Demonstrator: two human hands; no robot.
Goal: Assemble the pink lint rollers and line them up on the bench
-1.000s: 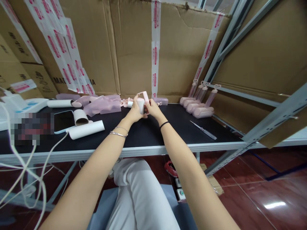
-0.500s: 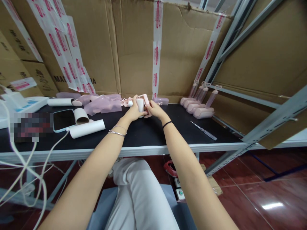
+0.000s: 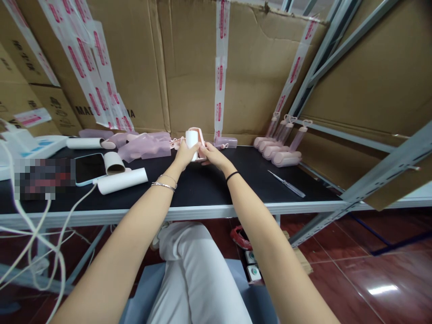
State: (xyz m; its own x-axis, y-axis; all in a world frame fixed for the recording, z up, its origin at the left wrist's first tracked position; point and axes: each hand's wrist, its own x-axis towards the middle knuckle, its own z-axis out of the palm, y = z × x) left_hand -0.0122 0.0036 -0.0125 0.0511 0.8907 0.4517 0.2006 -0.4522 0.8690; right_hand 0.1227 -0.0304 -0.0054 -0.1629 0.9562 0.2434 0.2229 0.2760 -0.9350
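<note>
Both hands meet at the middle back of the black table (image 3: 202, 189). My left hand (image 3: 184, 155) is closed round a white paper roll (image 3: 191, 138) that stands upright. My right hand (image 3: 211, 154) grips the pink plastic lint roller frame (image 3: 200, 135) behind and beside that roll. The frame and the roll are held together above the tabletop. How far the roll sits on the frame is hidden by my fingers.
Loose white rolls (image 3: 122, 181) and a phone (image 3: 88, 168) lie at the left, with pink covers (image 3: 145, 147) behind. Finished pink lint rollers (image 3: 281, 153) lean at the right back. A screwdriver (image 3: 286, 183) lies at the right. Cardboard (image 3: 189, 67) walls the back; white cables (image 3: 40, 243) hang left.
The white roll has turned upright and risen a little between my hands. The pink frame, earlier tilted above the roll, now sits behind it. Both hands stayed in the same spot.
</note>
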